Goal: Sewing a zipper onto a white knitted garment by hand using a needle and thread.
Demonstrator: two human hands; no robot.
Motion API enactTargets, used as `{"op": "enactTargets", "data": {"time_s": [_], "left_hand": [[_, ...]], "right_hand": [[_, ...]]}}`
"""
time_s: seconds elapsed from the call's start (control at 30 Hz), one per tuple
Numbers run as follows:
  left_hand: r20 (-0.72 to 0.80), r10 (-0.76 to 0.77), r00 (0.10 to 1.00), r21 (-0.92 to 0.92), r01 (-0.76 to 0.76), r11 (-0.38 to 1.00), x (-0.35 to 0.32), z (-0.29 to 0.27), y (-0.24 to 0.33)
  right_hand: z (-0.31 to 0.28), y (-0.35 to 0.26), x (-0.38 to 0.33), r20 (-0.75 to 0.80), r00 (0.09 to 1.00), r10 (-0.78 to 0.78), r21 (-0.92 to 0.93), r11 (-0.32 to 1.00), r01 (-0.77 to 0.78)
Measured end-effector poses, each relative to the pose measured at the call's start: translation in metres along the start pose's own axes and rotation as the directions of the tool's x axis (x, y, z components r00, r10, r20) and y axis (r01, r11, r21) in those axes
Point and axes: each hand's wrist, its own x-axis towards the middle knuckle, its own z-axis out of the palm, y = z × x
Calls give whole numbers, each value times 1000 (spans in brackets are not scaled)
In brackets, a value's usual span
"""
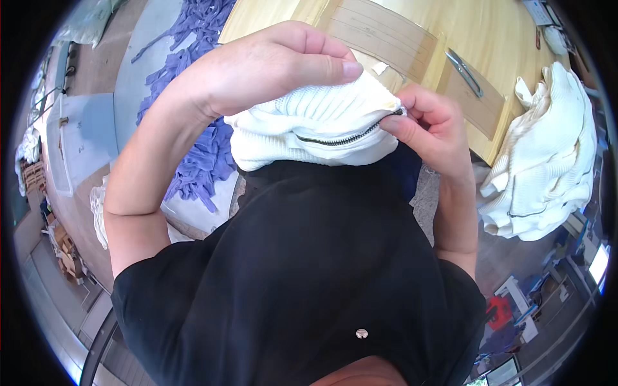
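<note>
A white ribbed knit garment point(309, 106) lies bunched over my lap at the table's near edge. Across its front runs a zipper point(341, 140) with dark teeth, set in white tape and curving up to the right. My left hand point(283, 67) reaches over the top, closed, with thumb and fingers pinching the upper knit edge. At the right corner, my right hand point(428, 125) pinches the end of the zipper between thumb and fingers. Whether it grips the slider or just the tape is hard to make out.
Thread snips point(465, 72) lie on the wooden table point(508, 38) beside brown card pieces point(383, 32). More white knit garments point(547, 161) are piled at the right. Purple fabric strips point(199, 161) heap along the left on a pale surface.
</note>
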Motion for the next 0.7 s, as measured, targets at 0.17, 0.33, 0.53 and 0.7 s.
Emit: {"op": "enactTargets", "data": {"time_s": [0.17, 0.33, 0.53, 0.7], "left_hand": [[124, 3, 992, -90, 9, 996, 1, -3, -2], [93, -11, 996, -21, 13, 1000, 1, 5, 0], [54, -56, 997, -75, 60, 995, 0, 7, 2], [53, -26, 998, -71, 30, 997, 0, 7, 1]], "right_hand": [[2, -2, -1, 1, 1000, 5, 64, 998, -5], [5, -3, -4, -50, 998, 23, 71, 997, -20], [14, -24, -8, -246, 917, -315, -309, 922, 234], [6, -23, -1, 12, 773, -634, -544, 645, 537]]}}
